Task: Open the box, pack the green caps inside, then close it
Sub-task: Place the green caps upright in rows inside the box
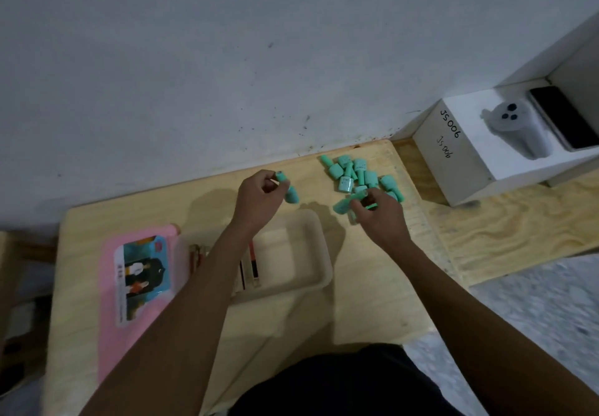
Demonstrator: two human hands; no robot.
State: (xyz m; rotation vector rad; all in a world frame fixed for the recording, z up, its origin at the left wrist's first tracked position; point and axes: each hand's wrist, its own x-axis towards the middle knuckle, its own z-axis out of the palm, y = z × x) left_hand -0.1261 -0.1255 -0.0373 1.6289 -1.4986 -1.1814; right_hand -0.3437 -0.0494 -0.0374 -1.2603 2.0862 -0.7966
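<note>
Packing step: box (293,253) open, pink lid (142,273) left of it. Loose green caps (353,172) piled beyond box, right side. Two pinched in left grip (259,198) past box's far edge; more pinched in right grip (379,217) at pile. Next: bring both over box, release.

Plain makeshift workroom, bare plywood table (372,302) against a scuffed white wall (227,59), hand-numbered white box (453,169), speckled floor (534,334)
</note>
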